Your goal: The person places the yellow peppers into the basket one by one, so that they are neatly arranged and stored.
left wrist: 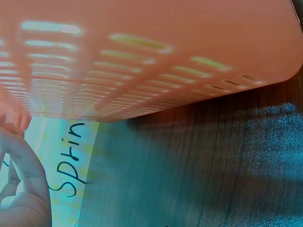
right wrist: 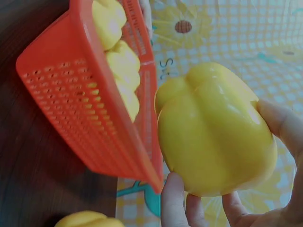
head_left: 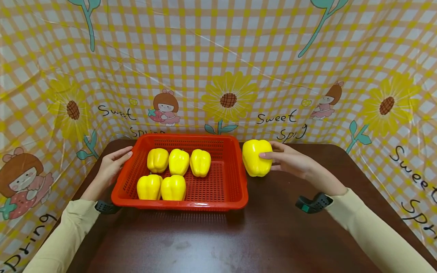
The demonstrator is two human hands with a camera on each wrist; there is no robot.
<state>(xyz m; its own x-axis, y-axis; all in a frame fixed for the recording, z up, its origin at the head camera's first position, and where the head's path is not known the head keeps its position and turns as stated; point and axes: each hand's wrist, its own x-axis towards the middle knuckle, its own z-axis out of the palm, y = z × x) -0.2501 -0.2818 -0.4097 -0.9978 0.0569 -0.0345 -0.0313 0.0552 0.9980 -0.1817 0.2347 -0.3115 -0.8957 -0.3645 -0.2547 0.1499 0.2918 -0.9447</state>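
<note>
My right hand (head_left: pixel 290 161) holds a yellow bell pepper (head_left: pixel 257 158) just to the right of a red plastic basket (head_left: pixel 205 204). Thumb and fingertips pinch the pepper from its sides in the right wrist view. Several more yellow bell peppers (head_left: pixel 179 162) sit in the basket in two rows, mostly in its left and middle part. At the basket's left side my left hand (head_left: pixel 110 167) rests its extended fingers against the outer edge. The left wrist view has the slotted wall (left wrist: pixel 142 61) of the basket close up, with bent fingers (left wrist: pixel 28 170) beside it.
The basket stands on a dark brown wooden table (head_left: pixel 191 242). A checked curtain (head_left: pixel 228 45) with sunflowers and printed words encloses the back and sides. Another yellow bell pepper (right wrist: pixel 87 220) shows partly at the bottom of the right wrist view.
</note>
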